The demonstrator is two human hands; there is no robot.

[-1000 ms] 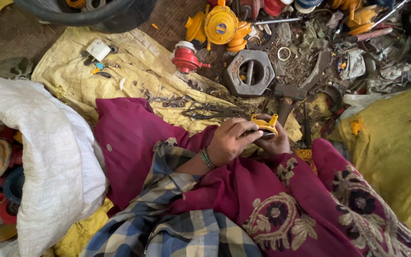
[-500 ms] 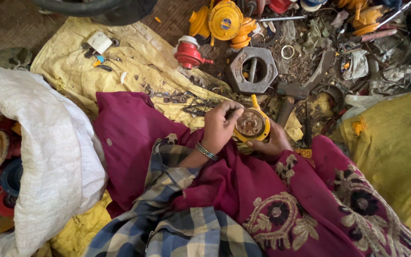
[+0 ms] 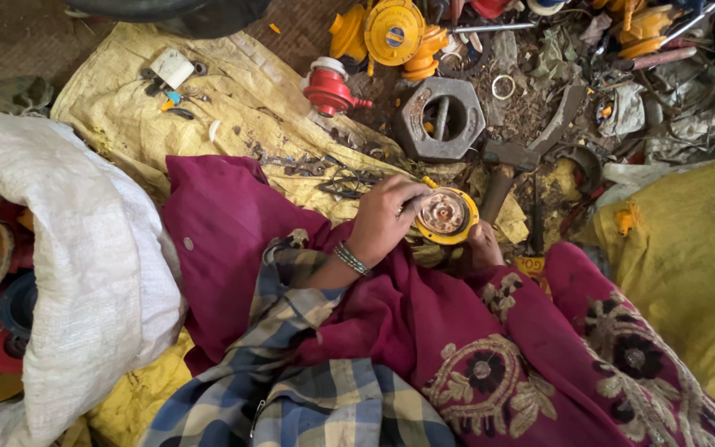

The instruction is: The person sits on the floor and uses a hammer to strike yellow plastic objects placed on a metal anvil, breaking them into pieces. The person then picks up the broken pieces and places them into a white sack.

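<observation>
Yellow round casing [image 3: 447,216] sits in the right hand's [image 3: 480,247] grip while left hand [image 3: 384,218] fingers pinch its rim.

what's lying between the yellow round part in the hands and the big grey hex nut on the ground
In the head view, a hammer lies between the yellow round part and the grey hex nut, its head just below the nut's right corner, amid rusty scrap and yellow cloth.
</observation>
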